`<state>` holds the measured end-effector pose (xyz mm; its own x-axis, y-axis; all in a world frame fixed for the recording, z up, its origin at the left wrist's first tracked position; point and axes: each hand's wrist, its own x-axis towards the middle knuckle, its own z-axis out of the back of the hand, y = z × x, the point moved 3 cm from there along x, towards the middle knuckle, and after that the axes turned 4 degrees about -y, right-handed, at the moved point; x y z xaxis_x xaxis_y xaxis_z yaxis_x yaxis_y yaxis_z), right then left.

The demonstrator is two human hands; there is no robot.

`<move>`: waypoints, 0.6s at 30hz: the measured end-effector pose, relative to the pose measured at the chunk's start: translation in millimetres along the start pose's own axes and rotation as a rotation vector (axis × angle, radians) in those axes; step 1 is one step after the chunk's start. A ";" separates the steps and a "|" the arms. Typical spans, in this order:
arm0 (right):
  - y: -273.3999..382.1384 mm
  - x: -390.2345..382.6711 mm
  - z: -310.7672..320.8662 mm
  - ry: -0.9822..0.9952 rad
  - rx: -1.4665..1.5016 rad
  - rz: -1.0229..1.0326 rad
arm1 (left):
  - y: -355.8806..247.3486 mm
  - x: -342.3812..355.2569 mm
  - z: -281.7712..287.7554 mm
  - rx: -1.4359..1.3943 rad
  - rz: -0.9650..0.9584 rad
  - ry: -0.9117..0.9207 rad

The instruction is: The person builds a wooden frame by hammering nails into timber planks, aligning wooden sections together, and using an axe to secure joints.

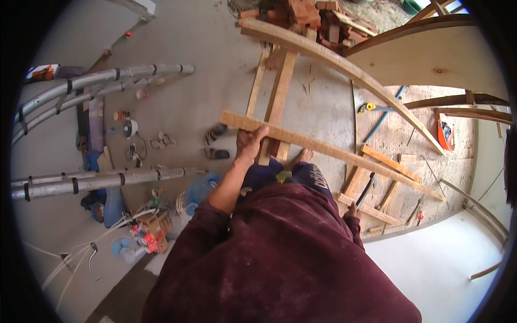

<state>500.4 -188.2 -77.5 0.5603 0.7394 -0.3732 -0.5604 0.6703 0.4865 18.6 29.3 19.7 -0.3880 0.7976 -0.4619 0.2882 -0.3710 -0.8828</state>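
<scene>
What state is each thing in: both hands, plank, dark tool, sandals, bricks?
Left hand: fingers closed on the plank, near its left end.
Wooden plank: gripped, slanting across in front of the person.
Right hand: closed on the tool, fingers partly hidden.
Dark tool: held, far end pointing away from the person.
Dark sandals: unworn, on the floor.
Red bricks: heaped loosely.
</scene>
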 end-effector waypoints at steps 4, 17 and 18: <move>14.7 -21.9 -1.1 0.216 0.258 -0.384 | -7.6 7.5 -4.5 -0.021 0.071 0.029; 155.0 -180.8 -83.3 -0.109 0.565 -0.214 | -74.3 59.2 107.0 0.221 -0.211 0.338; 180.0 -188.4 -92.1 -0.141 0.593 -0.137 | -88.6 74.3 112.6 0.307 -0.304 0.437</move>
<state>237.8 -201.0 7.7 0.7013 0.6062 -0.3752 -0.0661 0.5793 0.8124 -134.3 67.9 54.0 0.0002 0.9863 -0.1652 -0.0693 -0.1648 -0.9839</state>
